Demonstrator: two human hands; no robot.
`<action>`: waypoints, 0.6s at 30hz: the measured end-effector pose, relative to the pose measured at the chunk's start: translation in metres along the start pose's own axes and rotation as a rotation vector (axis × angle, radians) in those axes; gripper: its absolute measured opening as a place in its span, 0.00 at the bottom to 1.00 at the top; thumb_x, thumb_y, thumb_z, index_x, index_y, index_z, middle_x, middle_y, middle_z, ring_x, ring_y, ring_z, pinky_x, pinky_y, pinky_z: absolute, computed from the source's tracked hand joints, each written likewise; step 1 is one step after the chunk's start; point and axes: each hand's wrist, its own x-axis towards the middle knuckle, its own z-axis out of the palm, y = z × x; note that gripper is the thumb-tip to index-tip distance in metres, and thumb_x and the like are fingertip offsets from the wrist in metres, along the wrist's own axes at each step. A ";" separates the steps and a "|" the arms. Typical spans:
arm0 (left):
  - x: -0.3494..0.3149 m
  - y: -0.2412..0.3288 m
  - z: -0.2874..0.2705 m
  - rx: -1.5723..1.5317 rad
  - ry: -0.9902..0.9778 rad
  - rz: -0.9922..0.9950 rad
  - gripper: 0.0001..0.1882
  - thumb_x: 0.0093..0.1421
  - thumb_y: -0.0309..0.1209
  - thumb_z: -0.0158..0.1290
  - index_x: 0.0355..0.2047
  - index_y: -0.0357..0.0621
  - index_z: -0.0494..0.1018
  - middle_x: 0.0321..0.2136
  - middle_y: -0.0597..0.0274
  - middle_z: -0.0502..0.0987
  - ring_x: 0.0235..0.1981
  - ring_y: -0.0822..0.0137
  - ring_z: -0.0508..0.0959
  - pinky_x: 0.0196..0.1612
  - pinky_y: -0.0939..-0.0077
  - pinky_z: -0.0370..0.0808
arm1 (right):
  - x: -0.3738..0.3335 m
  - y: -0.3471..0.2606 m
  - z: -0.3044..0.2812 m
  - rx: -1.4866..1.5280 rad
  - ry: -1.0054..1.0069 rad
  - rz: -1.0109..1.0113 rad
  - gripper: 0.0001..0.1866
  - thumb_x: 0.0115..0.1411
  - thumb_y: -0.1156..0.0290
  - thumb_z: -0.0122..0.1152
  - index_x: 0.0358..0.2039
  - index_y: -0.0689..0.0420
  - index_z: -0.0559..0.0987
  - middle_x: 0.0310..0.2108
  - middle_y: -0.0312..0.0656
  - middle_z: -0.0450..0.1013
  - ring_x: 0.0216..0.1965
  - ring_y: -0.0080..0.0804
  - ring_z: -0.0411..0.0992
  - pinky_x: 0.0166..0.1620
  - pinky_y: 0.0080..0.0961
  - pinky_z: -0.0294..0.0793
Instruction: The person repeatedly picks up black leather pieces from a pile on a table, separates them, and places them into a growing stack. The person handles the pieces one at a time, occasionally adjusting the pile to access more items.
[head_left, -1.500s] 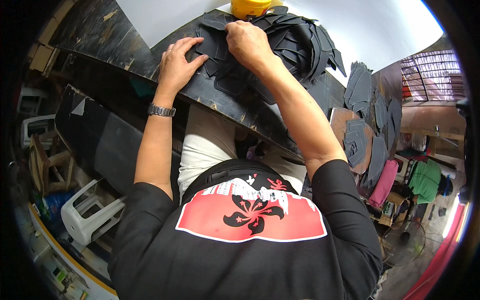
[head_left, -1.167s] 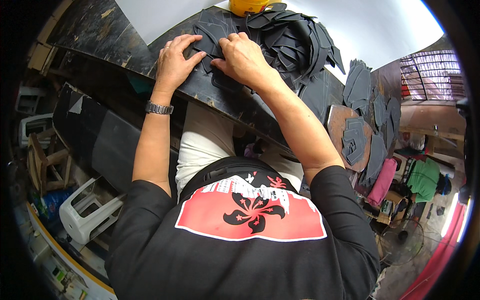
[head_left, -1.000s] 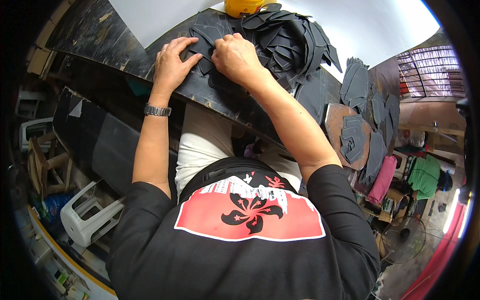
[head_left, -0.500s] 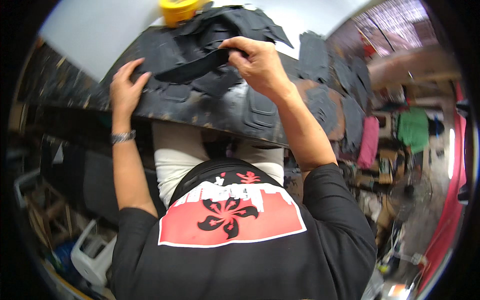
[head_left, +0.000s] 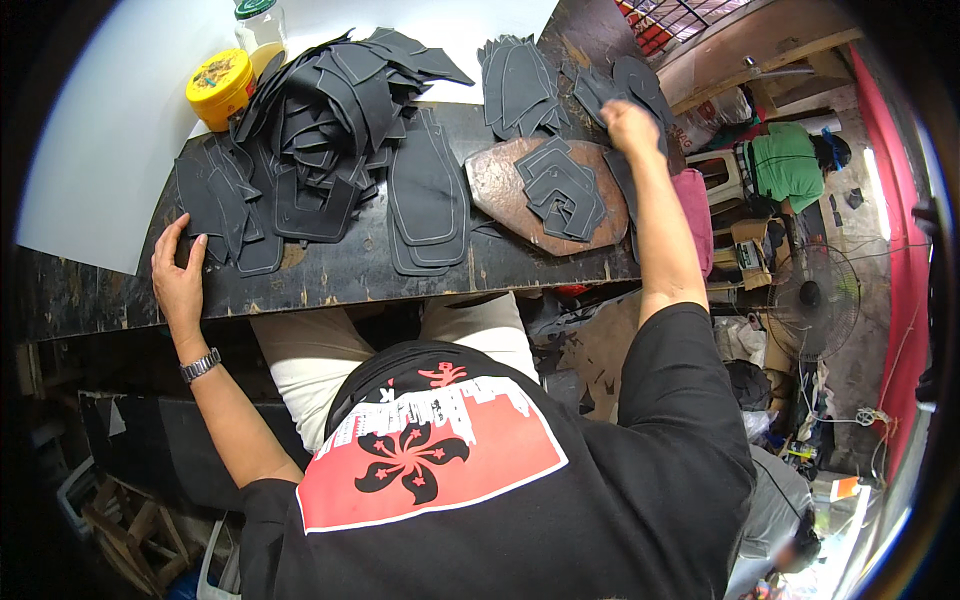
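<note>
My left hand [head_left: 178, 275] lies flat on the near left edge of the dark workbench [head_left: 350, 278], fingers spread and holding nothing. Its fingertips touch a small spread of dark cut leather-like pieces [head_left: 225, 205]. My right hand [head_left: 630, 122] reaches far right, fingers curled down on a dark cut piece at a stack of similar pieces [head_left: 615, 85] by the bench's right end. A big heap of dark pieces [head_left: 330, 105] sits between my hands at the back.
Large flat shoe-shaped pieces [head_left: 428, 195] lie mid-bench beside a brown oval board [head_left: 495, 185] carrying more pieces. A yellow tin [head_left: 220, 88] and a jar [head_left: 262, 22] stand at the back left on a white sheet [head_left: 90, 130]. A floor fan [head_left: 810, 295] and clutter sit to the right.
My right hand lifted a long dark piece from the heap and carried it to the far right stack. My left hand slid back to the bench's near left edge. The view swung right.
</note>
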 end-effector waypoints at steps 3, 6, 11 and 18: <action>0.000 -0.002 0.001 0.008 -0.002 0.016 0.21 0.62 0.36 0.61 0.55 0.51 0.77 0.55 0.59 0.77 0.57 0.55 0.75 0.60 0.63 0.69 | 0.005 0.017 0.044 0.050 -0.208 0.035 0.28 0.68 0.42 0.48 0.63 0.41 0.74 0.67 0.49 0.64 0.70 0.46 0.59 0.69 0.39 0.60; 0.002 -0.001 0.000 0.021 -0.010 0.035 0.21 0.62 0.36 0.62 0.55 0.50 0.77 0.55 0.59 0.77 0.57 0.54 0.75 0.60 0.62 0.69 | 0.014 0.035 0.063 0.094 -0.262 -0.035 0.30 0.69 0.40 0.45 0.65 0.40 0.72 0.70 0.49 0.59 0.71 0.48 0.57 0.70 0.39 0.58; 0.002 0.003 0.001 0.012 0.038 0.070 0.20 0.60 0.36 0.63 0.53 0.50 0.78 0.53 0.56 0.79 0.55 0.53 0.76 0.59 0.62 0.71 | 0.016 0.029 0.050 -0.014 -0.309 0.046 0.36 0.65 0.34 0.48 0.68 0.37 0.67 0.73 0.49 0.54 0.74 0.57 0.46 0.69 0.60 0.52; -0.002 0.008 0.002 0.025 0.094 0.078 0.20 0.57 0.40 0.64 0.49 0.52 0.80 0.50 0.59 0.80 0.52 0.52 0.77 0.56 0.60 0.73 | -0.032 -0.178 -0.030 0.776 0.279 -0.485 0.15 0.64 0.69 0.64 0.50 0.57 0.82 0.49 0.46 0.78 0.52 0.37 0.76 0.55 0.31 0.74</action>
